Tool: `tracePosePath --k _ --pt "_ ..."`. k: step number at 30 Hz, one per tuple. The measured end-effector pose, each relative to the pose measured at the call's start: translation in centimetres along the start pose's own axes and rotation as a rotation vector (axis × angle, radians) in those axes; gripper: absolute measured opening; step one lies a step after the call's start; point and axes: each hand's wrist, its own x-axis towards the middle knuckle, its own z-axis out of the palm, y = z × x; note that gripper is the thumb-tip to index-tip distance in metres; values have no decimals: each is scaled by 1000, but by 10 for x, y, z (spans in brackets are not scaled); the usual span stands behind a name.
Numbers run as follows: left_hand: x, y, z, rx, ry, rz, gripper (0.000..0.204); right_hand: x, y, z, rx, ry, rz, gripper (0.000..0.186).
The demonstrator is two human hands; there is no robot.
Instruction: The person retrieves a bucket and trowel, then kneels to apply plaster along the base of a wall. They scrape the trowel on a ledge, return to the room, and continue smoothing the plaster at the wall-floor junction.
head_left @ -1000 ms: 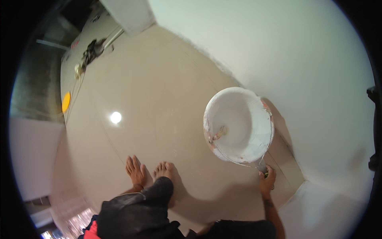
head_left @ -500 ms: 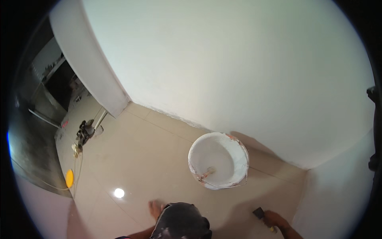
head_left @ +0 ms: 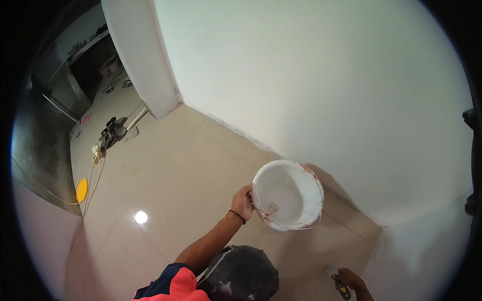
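Note:
A round white bucket (head_left: 315, 193), its rim smeared with white and reddish-brown patches, is close to the wall. Pale whitish material (head_left: 288, 203) covers its bottom, and a small crusted object lies inside at the near left. Its thin wire handle hangs down over the near side. My left hand (head_left: 243, 202), with a dark band at the wrist, grips the bucket's left rim. Lower right, my right hand (head_left: 350, 279) is closed around a putty knife (head_left: 343, 291) with a black-and-yellow handle. Its blade points up and left, away from the bucket.
White walls (head_left: 321, 90) rise behind and at the right, meeting in a corner. On the tiled floor (head_left: 186, 165) at left lie a dark bundle (head_left: 113, 131), a cable and a yellow disc (head_left: 82, 190). A dark rounded shape (head_left: 243, 273) with white smudges blocks the lower middle.
My left hand has come up from near the floor and taken hold of the bucket's rim. The putty knife has turned in my right hand. The whole view has shifted.

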Motion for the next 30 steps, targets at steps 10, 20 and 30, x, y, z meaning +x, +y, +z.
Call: tracePosePath --k 10,20,30 --pt "-14 55 -88 -107 -44 103 35 -31 4 -6 82 -143 -27 36" --pt "-76 188 -213 -5 384 309 61 -41 -19 -18 -93 -257 21 39" --pt "-140 181 -404 157 585 424 62 -17 -108 -50 -47 149 -195 44"
